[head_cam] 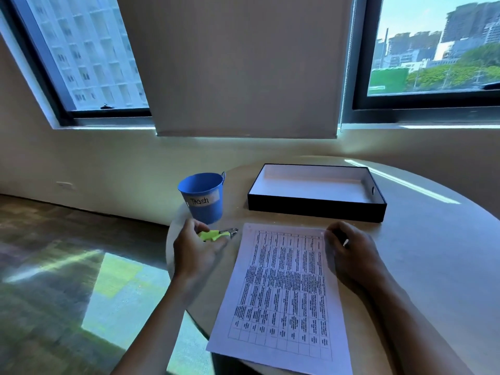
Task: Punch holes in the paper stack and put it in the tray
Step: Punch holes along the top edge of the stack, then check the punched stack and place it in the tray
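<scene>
A paper stack printed with a table lies flat on the round table, its near edge hanging over the table's front. My left hand holds a small hole punch with lime-green handles and a metal nose, just left of the paper's top left corner. My right hand rests with curled fingers on the paper's top right corner. A black tray with a white inside stands beyond the paper, with nothing in it.
A blue bucket labelled "Trash" stands at the table's left edge, just behind my left hand. The round table ends close to the left of the paper. A wall and windows lie behind.
</scene>
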